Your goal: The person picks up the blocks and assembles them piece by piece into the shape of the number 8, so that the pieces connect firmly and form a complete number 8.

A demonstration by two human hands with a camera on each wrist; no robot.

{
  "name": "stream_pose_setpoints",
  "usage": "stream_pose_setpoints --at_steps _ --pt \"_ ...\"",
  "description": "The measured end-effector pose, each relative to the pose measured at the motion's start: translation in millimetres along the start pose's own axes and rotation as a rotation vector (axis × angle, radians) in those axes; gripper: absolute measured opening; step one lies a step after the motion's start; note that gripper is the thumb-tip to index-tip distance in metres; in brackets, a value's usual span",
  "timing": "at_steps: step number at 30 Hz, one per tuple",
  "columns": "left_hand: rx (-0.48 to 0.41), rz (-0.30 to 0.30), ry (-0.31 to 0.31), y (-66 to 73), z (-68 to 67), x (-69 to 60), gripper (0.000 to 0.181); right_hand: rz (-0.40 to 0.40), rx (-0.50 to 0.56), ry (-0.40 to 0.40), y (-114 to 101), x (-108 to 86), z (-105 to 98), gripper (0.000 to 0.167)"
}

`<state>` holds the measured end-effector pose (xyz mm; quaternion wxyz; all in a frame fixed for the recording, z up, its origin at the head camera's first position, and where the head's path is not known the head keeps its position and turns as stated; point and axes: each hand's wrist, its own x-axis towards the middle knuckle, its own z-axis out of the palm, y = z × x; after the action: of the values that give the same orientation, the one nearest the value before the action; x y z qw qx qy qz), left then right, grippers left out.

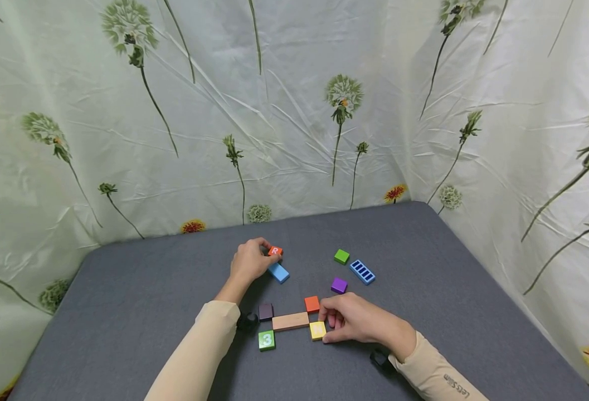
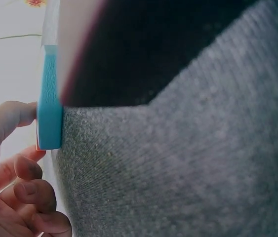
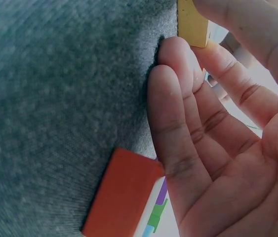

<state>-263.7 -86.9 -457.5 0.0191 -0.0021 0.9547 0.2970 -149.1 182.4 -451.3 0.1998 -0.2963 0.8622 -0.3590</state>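
My left hand [image 1: 251,262] pinches a small red block [image 1: 275,251] with a white mark on top, at the far end of a light blue block [image 1: 278,273]. The left wrist view shows the blue block [image 2: 51,98] hiding most of the red one. Thumb and index finger of my right hand [image 1: 356,320] hold a yellow block [image 1: 317,331] by its edges; its other fingers are curled. That yellow block lies at the near right end of a plain wooden bar [image 1: 291,321]. An orange-red block [image 1: 312,304] lies at the bar's far right corner.
At the bar's left end lie a dark purple block [image 1: 266,312] and a green block [image 1: 266,340] marked 3. Farther right are a purple block [image 1: 339,285], a green block [image 1: 341,256] and a blue block with dark bars [image 1: 362,272]. Grey cloth [image 1: 164,289] covers the table.
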Motion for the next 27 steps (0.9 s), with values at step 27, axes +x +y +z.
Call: stream_pose_setpoints --at_steps 27 --pt "-0.011 0.071 -0.028 -5.9 0.1 3.0 0.045 0.002 -0.008 0.008 0.8 0.5 -0.2 0.027"
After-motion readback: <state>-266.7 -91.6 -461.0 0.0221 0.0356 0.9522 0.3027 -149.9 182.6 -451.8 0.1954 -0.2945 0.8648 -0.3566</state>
